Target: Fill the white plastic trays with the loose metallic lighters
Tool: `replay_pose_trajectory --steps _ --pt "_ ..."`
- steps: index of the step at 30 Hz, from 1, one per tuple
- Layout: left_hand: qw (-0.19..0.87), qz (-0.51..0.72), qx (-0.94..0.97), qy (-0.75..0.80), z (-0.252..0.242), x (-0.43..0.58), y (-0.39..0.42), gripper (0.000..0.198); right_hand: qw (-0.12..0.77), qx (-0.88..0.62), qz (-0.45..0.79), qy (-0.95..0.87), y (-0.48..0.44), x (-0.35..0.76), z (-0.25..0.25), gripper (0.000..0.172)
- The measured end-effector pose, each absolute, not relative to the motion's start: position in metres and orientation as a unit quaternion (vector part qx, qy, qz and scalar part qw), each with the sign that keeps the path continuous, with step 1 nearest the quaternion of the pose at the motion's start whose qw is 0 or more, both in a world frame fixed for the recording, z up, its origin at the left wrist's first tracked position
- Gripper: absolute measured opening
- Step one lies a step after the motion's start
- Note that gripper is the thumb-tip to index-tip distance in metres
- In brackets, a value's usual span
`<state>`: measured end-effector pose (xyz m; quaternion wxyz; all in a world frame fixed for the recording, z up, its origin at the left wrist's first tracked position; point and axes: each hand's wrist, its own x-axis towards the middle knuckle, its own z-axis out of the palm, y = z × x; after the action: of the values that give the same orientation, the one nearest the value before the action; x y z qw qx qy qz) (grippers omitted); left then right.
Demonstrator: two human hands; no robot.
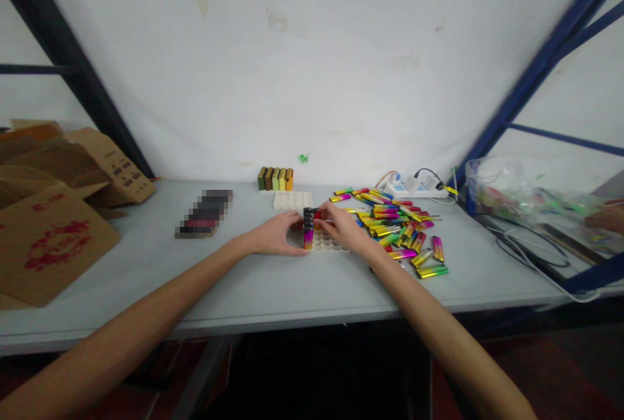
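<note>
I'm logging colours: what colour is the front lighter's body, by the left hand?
Front lighter: purple body, golden at the bottom; head view.
</note>
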<state>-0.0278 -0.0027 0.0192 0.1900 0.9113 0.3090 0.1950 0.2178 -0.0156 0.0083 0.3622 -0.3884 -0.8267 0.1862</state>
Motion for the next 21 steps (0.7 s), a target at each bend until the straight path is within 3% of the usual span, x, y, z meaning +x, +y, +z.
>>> replay_pose_trajectory --steps 5,8,11,16,21 --pt "0.187 0.202 0.910 0.309 0.018 -0.028 -0.002 0.058 0.295 -0.396 0.144 -0.857 -0.017 0.234 0.024 0.015" --pt "0.190 0.203 0.911 0.304 0.019 -0.028 -0.002 0.058 0.304 -0.400 0.169 -0.848 -0.018 0.250 0.035 0.025" --pt "0.188 0.201 0.911 0.307 0.020 -0.028 -0.003 0.058 0.312 -0.434 0.147 -0.832 -0.021 0.274 0.052 0.022" --pt "0.180 0.191 0.913 0.313 0.021 -0.028 -0.003 0.059 0.188 -0.501 0.083 -0.841 -0.041 0.335 0.072 0.016" --pt "0.168 0.173 0.912 0.332 0.022 -0.027 -0.004 0.061 0.094 -0.538 0.034 -0.837 -0.058 0.376 0.061 0.019"
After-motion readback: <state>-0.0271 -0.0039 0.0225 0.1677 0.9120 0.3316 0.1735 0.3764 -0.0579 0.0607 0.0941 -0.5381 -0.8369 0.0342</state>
